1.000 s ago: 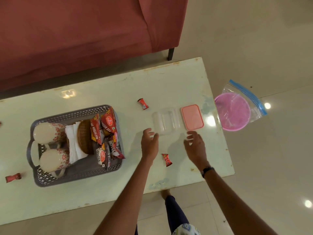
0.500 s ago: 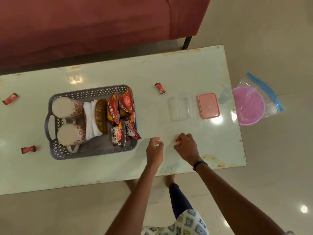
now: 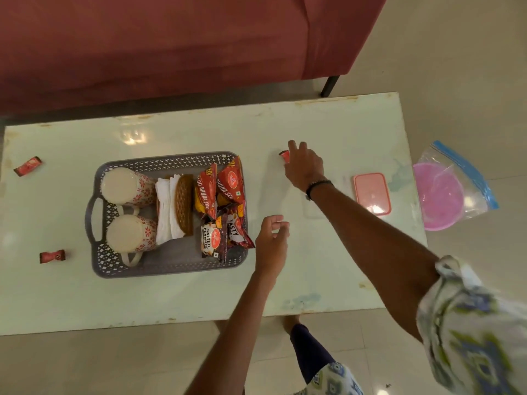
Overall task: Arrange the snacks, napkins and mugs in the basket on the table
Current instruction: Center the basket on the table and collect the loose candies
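Note:
A grey plastic basket (image 3: 168,269) stands left of centre on the pale table (image 3: 345,124). Inside it lie two flowered mugs (image 3: 125,186) (image 3: 131,234), white napkins (image 3: 164,215), a wicker coaster (image 3: 184,206) and several red snack packets (image 3: 225,201). My right hand (image 3: 303,168) reaches across to the far side, its fingers closing around a small red wrapped candy (image 3: 284,155). My left hand (image 3: 271,242) hovers just right of the basket with loosely curled fingers and nothing visible in it.
Two more red candies (image 3: 27,166) (image 3: 52,256) lie on the table left of the basket. A pink lid (image 3: 372,193) sits at the right, beside a clear box (image 3: 311,212) mostly hidden by my arm. A pink bowl in a zip bag (image 3: 445,195) is on the floor; a red sofa (image 3: 171,47) stands behind.
My right hand took the candy from near the table's front edge, then reached far forward to the second candy. The front candy is gone from the table. My left hand drifted toward the basket.

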{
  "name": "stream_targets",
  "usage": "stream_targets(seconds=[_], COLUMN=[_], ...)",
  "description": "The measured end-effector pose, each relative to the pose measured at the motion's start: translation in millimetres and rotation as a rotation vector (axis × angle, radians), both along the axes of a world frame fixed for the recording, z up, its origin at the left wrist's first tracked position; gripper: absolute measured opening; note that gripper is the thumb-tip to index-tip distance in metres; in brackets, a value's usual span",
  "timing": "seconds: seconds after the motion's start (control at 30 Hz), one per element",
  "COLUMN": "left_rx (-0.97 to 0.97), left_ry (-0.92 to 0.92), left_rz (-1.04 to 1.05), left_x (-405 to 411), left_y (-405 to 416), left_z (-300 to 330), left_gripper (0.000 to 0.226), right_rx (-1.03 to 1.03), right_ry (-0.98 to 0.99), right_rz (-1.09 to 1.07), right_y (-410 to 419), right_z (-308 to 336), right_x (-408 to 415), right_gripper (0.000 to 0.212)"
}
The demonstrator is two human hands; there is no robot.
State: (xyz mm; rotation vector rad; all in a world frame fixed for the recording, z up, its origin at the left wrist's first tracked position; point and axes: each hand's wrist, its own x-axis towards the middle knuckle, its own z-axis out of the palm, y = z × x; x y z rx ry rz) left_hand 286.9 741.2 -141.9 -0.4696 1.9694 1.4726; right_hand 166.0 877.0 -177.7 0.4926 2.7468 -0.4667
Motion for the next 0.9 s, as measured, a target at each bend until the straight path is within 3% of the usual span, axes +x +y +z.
stream_targets(seconds=[0.1,0.17,0.3,0.43,0.6,0.77,0.9], left_rx=[0.011,0.01,0.037,0.124,0.188,0.153,0.159], left_ry=[0.013,0.006,-0.017,-0.083,-0.099,-0.116,-0.125], left_rz=[0.006,0.009,0.031,0.043,0.033,0.032,0.047], left_x=[-2.4,-2.5,-3.0,-4.4,-13.7,-12.7,-8.5], left_y=[-3.8,-5.4,-0.2,20.6,48.3,55.0,48.6], left_z=[-4.1,-5.8,-0.6,13.4,22.4,23.8,26.3], left_gripper=[0.025,0.025,0.023,0.017,0.019,0.023,0.024], right_rx=[0.074,-0.01,-0.345,-0.324,-0.364,-0.487,-0.488], right_ry=[-0.098,-0.118,0.088,0.235,0.026,-0.059,-0.051], right_rz=[0.114,0.122,-0.126,-0.311,-0.377,-0.536,-0.482], right_y=[-5.0,-8.8,-7.8,24.5,57.1,70.2,56.2], right_z=[-14.0,-14.6,15.3,41.1,42.4,46.7,48.7], right_x=[-5.8,-4.3,16.4,74.1,100.0,110.4,117.3], right_gripper=[0.038,0.033,0.019,0.015,0.038,0.026,0.037])
